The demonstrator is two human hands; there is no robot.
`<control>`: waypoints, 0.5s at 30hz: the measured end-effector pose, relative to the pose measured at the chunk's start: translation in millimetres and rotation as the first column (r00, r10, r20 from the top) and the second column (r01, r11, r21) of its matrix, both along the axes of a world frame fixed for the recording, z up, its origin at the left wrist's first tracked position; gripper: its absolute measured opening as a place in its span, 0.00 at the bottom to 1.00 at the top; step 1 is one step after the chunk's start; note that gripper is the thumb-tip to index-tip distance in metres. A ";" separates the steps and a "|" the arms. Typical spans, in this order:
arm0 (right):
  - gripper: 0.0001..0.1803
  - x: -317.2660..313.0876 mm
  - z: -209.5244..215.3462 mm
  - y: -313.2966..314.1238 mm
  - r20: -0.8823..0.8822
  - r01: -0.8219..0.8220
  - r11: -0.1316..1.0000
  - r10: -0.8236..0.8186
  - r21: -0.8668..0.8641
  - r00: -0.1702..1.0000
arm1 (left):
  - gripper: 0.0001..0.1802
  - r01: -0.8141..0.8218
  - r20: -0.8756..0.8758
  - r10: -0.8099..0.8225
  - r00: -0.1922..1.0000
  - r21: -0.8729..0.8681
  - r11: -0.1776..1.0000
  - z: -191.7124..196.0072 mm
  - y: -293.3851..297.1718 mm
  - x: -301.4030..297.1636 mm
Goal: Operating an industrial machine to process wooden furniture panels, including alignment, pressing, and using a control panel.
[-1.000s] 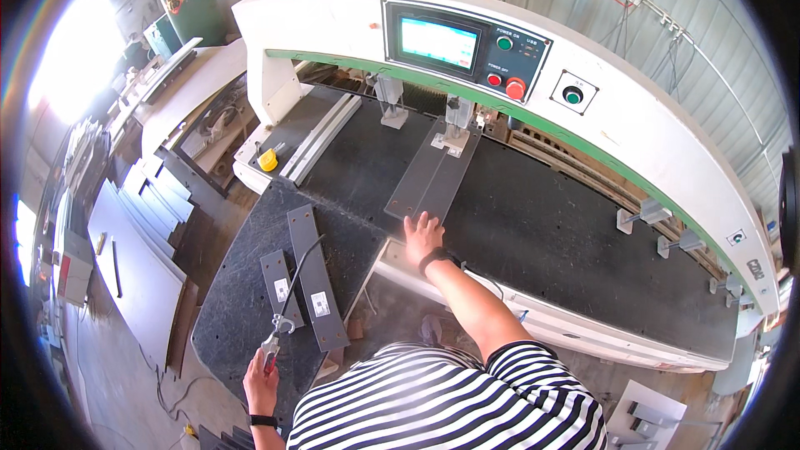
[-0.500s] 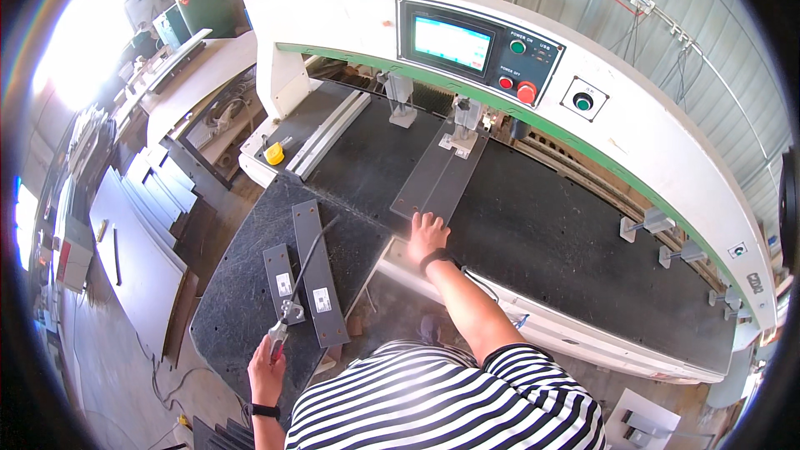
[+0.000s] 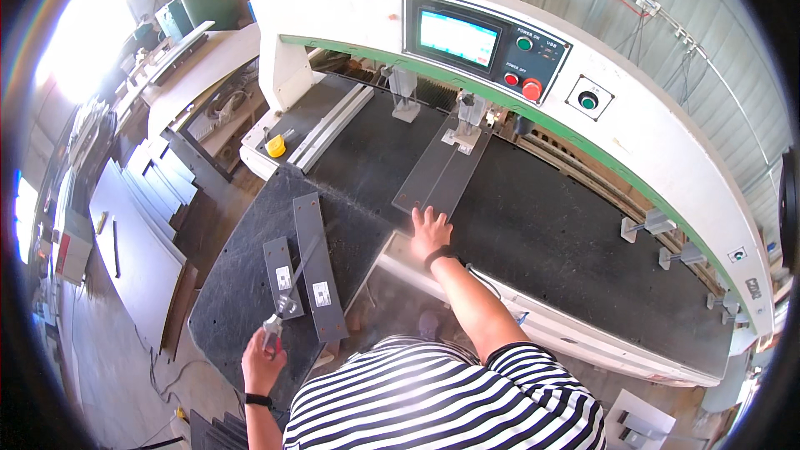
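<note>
Dark grey flat panel (image 3: pixel 440 173) is lying on the black machine bed (image 3: pixel 550 233), further under the clamps than a second ago; the right hand (image 3: pixel 429 232) is pressing flat-palmed, unclenched, on its near end. Left hand (image 3: pixel 262 358) is staying clenched round a red-handled tool (image 3: pixel 275 327) (by the two narrower grey strips (image 3: pixel 304 271)).

A bright rectangular screen (image 3: pixel 454 37), glowing pale blue-white in a dark frame, sat on the white arch of the machine, at its top middle. On the side table, a small white label (image 3: pixel 322 294) was stuck on the long dark panel, and another white label (image 3: pixel 284 278) on the shorter panel beside it.
</note>
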State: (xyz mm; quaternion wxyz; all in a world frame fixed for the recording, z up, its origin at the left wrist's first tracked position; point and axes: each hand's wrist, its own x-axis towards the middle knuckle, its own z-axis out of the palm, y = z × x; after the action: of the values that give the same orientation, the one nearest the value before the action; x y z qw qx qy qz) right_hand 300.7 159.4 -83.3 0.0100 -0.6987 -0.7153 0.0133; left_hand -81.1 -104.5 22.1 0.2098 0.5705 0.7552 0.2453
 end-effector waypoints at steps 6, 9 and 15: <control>0.30 12.0 -0.9 -0.1 -0.011 -0.002 1.000 0.002 0.009 1.000 | 0.24 -0.340 -0.071 0.337 0.939 -0.046 0.939 -68.8 8.3 -85.9; 0.28 3.7 18.7 4.5 -0.057 0.037 0.995 -0.043 -0.096 0.997 | 0.26 -0.467 -0.246 0.444 0.861 -0.040 0.883 -110.0 -4.5 -135.8; 0.24 -6.9 32.6 27.0 -0.027 0.166 0.959 -0.177 -0.230 0.984 | 0.36 -0.553 -0.446 0.441 0.779 -0.155 0.819 -136.9 -17.9 -142.9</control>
State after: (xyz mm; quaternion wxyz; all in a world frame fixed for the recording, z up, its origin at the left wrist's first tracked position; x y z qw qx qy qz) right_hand 293.8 186.4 -50.7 -0.0517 -0.7542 -0.6453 0.1103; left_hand -224.0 -122.4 -114.8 0.0595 0.3505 0.9324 0.0653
